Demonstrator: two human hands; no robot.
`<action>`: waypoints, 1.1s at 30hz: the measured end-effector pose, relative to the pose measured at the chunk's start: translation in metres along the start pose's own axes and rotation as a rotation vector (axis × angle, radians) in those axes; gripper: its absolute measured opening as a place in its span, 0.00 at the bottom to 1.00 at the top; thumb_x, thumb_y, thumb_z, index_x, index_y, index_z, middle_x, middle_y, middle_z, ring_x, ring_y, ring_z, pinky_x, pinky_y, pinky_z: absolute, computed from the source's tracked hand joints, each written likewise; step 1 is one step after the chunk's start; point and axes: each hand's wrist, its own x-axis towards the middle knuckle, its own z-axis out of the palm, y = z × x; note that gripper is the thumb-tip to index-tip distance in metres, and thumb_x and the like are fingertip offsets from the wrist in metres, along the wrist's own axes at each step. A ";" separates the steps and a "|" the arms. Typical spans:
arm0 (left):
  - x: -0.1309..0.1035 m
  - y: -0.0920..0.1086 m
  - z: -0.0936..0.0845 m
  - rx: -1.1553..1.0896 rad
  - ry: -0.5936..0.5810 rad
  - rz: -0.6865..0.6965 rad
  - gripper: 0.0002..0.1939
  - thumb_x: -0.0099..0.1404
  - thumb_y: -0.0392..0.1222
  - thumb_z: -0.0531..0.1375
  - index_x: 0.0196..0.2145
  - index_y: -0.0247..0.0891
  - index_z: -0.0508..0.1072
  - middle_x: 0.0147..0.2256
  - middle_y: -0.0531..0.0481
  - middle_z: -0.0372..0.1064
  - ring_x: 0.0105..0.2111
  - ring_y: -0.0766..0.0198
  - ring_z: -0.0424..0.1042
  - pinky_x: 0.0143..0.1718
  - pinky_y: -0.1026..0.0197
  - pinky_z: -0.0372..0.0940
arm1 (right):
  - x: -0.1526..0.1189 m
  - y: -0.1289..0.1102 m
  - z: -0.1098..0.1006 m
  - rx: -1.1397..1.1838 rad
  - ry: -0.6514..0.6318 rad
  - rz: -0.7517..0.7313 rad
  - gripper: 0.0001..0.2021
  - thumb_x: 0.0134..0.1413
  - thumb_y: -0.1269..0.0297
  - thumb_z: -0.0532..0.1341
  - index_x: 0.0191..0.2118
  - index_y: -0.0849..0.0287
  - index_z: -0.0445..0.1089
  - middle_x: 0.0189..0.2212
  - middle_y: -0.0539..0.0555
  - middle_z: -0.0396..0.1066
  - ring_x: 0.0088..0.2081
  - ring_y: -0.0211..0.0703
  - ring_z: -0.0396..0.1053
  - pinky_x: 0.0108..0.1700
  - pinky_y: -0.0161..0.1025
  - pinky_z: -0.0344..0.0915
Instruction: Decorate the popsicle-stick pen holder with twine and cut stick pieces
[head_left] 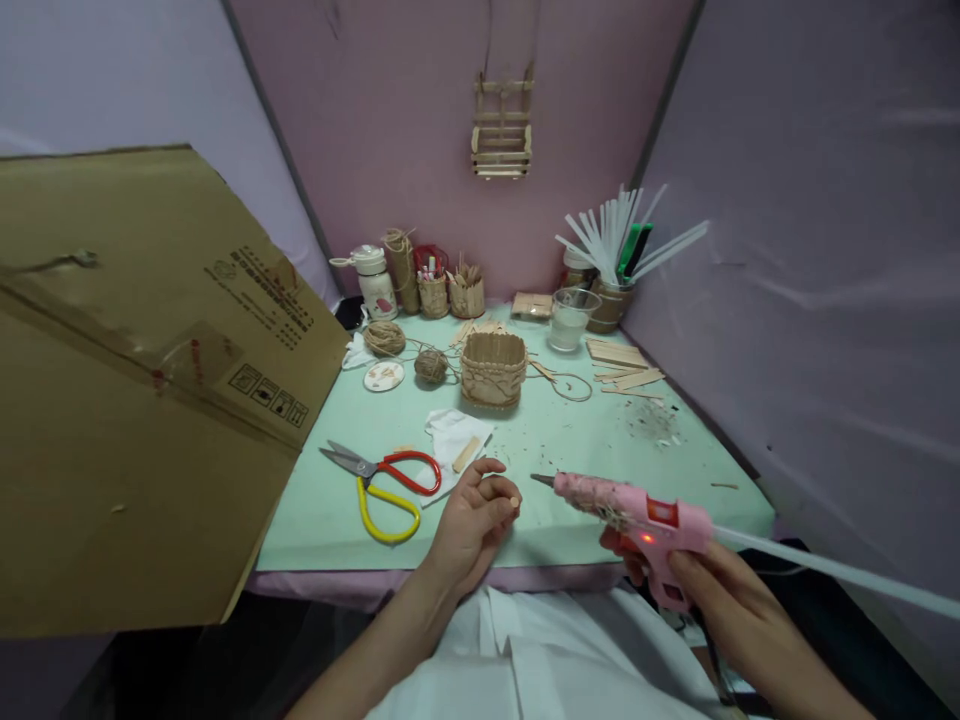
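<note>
My right hand (pixel 697 590) is wrapped round the grip of a pink hot glue gun (pixel 637 510), its red light lit and a long white glue stick (pixel 832 570) running out of its back. The nozzle points left, toward my left hand (pixel 480 515). Between the thumb and fingers of that hand is a small pale wooden piece (pixel 515 503), its end just showing. Left of it lie scissors (pixel 375 475) with one red and one yellow handle, blades apart. A wooden strip (pixel 466 454) rests on a white cloth (pixel 446 432) just beyond my left hand.
A square wooden basket (pixel 493 372) stands mid-table beside twine balls (pixel 430 366). Popsicle sticks (pixel 619 353) and a clear cup (pixel 568 325) sit right. Glue sticks (pixel 611 235) fill a pot behind. A large cardboard sheet (pixel 150 400) blocks the left side.
</note>
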 end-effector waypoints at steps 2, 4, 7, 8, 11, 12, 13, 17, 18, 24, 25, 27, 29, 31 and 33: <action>0.000 -0.001 0.000 0.002 0.007 0.009 0.20 0.49 0.30 0.67 0.39 0.39 0.66 0.26 0.55 0.68 0.26 0.72 0.64 0.29 0.70 0.56 | -0.005 -0.004 0.004 -0.070 0.042 -0.019 0.17 0.56 0.50 0.53 0.34 0.51 0.76 0.29 0.54 0.77 0.31 0.48 0.73 0.32 0.39 0.72; 0.000 -0.002 -0.001 -0.003 0.015 0.020 0.20 0.48 0.30 0.67 0.38 0.39 0.66 0.26 0.55 0.69 0.26 0.73 0.64 0.29 0.70 0.56 | -0.009 -0.002 0.006 -0.140 0.064 -0.032 0.17 0.56 0.51 0.52 0.32 0.53 0.76 0.26 0.53 0.76 0.28 0.47 0.73 0.32 0.38 0.72; 0.000 -0.003 -0.002 -0.007 0.030 0.039 0.20 0.48 0.29 0.67 0.38 0.39 0.66 0.26 0.55 0.70 0.26 0.73 0.65 0.30 0.70 0.56 | -0.012 0.004 0.007 -0.216 0.051 -0.057 0.20 0.57 0.51 0.51 0.31 0.56 0.75 0.25 0.53 0.74 0.27 0.45 0.72 0.31 0.37 0.71; 0.000 -0.003 -0.003 -0.003 0.035 0.046 0.20 0.48 0.29 0.67 0.38 0.39 0.66 0.26 0.55 0.70 0.26 0.73 0.65 0.30 0.70 0.56 | -0.012 0.006 0.008 -0.233 0.043 -0.074 0.20 0.57 0.51 0.50 0.31 0.57 0.75 0.25 0.54 0.74 0.28 0.45 0.72 0.31 0.36 0.71; 0.000 -0.004 -0.003 0.017 0.052 0.069 0.20 0.48 0.29 0.67 0.37 0.38 0.66 0.26 0.55 0.71 0.25 0.73 0.65 0.29 0.70 0.56 | -0.014 0.009 0.012 -0.282 0.051 -0.127 0.21 0.57 0.50 0.50 0.35 0.57 0.76 0.27 0.55 0.75 0.29 0.46 0.72 0.31 0.36 0.71; -0.001 -0.005 -0.003 0.022 0.058 0.074 0.20 0.48 0.29 0.67 0.37 0.38 0.66 0.26 0.55 0.71 0.25 0.73 0.65 0.29 0.70 0.56 | -0.014 0.009 0.013 -0.294 0.058 -0.140 0.21 0.57 0.49 0.50 0.36 0.57 0.76 0.27 0.56 0.75 0.28 0.46 0.71 0.30 0.36 0.71; -0.001 -0.005 -0.003 0.025 0.063 0.077 0.20 0.47 0.29 0.67 0.37 0.38 0.66 0.26 0.55 0.72 0.25 0.73 0.65 0.29 0.70 0.56 | -0.014 0.008 0.013 -0.302 0.066 -0.148 0.21 0.57 0.49 0.51 0.36 0.57 0.76 0.27 0.56 0.75 0.27 0.45 0.71 0.29 0.36 0.71; -0.001 -0.004 -0.003 0.025 0.073 0.086 0.20 0.47 0.28 0.67 0.37 0.38 0.66 0.25 0.55 0.72 0.26 0.73 0.66 0.30 0.69 0.57 | -0.014 0.008 0.012 -0.325 0.073 -0.154 0.21 0.57 0.49 0.51 0.35 0.57 0.75 0.26 0.56 0.74 0.26 0.44 0.70 0.28 0.35 0.70; -0.001 -0.004 -0.003 0.025 0.074 0.086 0.20 0.47 0.28 0.67 0.37 0.38 0.66 0.25 0.55 0.72 0.26 0.73 0.66 0.30 0.70 0.57 | -0.014 0.007 0.012 -0.330 0.072 -0.160 0.21 0.57 0.49 0.51 0.34 0.57 0.75 0.25 0.55 0.74 0.25 0.44 0.70 0.27 0.34 0.70; 0.000 -0.004 -0.002 0.029 0.073 0.083 0.20 0.47 0.28 0.67 0.37 0.38 0.66 0.25 0.55 0.72 0.24 0.74 0.65 0.29 0.70 0.56 | -0.013 0.005 0.013 -0.336 0.095 -0.179 0.21 0.57 0.49 0.50 0.25 0.56 0.71 0.17 0.52 0.66 0.20 0.42 0.65 0.25 0.34 0.69; 0.000 -0.004 -0.002 0.032 0.072 0.083 0.20 0.47 0.28 0.67 0.36 0.38 0.66 0.25 0.55 0.72 0.24 0.74 0.65 0.29 0.70 0.56 | -0.013 0.005 0.013 -0.333 0.086 -0.179 0.21 0.57 0.50 0.50 0.26 0.57 0.72 0.18 0.52 0.67 0.20 0.42 0.65 0.26 0.35 0.69; 0.000 -0.004 -0.002 0.036 0.071 0.083 0.20 0.47 0.28 0.66 0.37 0.38 0.67 0.25 0.54 0.72 0.24 0.74 0.65 0.29 0.70 0.56 | -0.013 0.005 0.014 -0.323 0.070 -0.187 0.20 0.58 0.51 0.50 0.31 0.58 0.74 0.20 0.53 0.69 0.22 0.43 0.66 0.26 0.35 0.69; -0.001 -0.004 -0.002 0.039 0.077 0.084 0.20 0.47 0.28 0.66 0.36 0.38 0.67 0.25 0.54 0.73 0.24 0.74 0.66 0.29 0.69 0.56 | -0.012 0.004 0.014 -0.319 0.068 -0.202 0.20 0.58 0.52 0.50 0.37 0.58 0.74 0.23 0.54 0.71 0.24 0.43 0.68 0.26 0.34 0.69; -0.001 -0.004 -0.002 0.044 0.080 0.083 0.19 0.47 0.28 0.66 0.36 0.38 0.67 0.25 0.55 0.73 0.25 0.73 0.66 0.29 0.69 0.56 | -0.012 0.002 0.014 -0.316 0.077 -0.221 0.19 0.58 0.53 0.50 0.39 0.58 0.74 0.25 0.55 0.72 0.27 0.44 0.70 0.28 0.34 0.69; -0.001 -0.004 -0.002 0.047 0.081 0.080 0.19 0.46 0.28 0.66 0.36 0.38 0.67 0.25 0.55 0.72 0.25 0.73 0.66 0.30 0.69 0.57 | -0.012 -0.001 0.015 -0.304 0.080 -0.235 0.19 0.58 0.52 0.50 0.39 0.58 0.75 0.24 0.54 0.71 0.28 0.44 0.70 0.29 0.34 0.69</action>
